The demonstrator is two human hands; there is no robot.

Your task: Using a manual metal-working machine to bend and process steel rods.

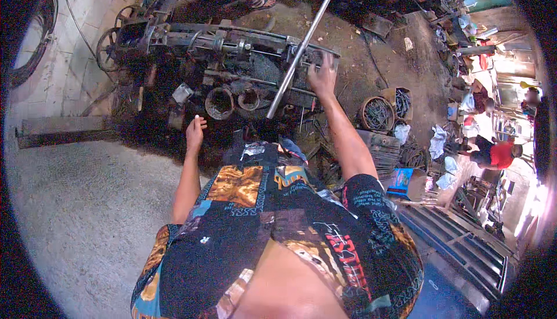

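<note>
My right hand [323,80] reaches over the right end of a lathe-like machine [226,39], fingers stretched out and slightly blurred, nothing visible in them. Just left of it, a long bare metal rod [301,52] lies slantwise across the machine, its near end sticking out toward me. I cannot tell whether the fingers touch the machine. My left hand [197,131] hangs low at the near side with loosely bent fingers and no object showing in it. Closest to that hand are a round tin of dark bits [220,103] and a small pale box [182,93].
A second round container [249,99] stands beside the tin. Right of my forearm sits a bucket of metal pieces [377,114]. A handwheel [108,49] marks the machine's left end. Another person's foot [264,4] is beyond it; a person in red [500,155] is far right.
</note>
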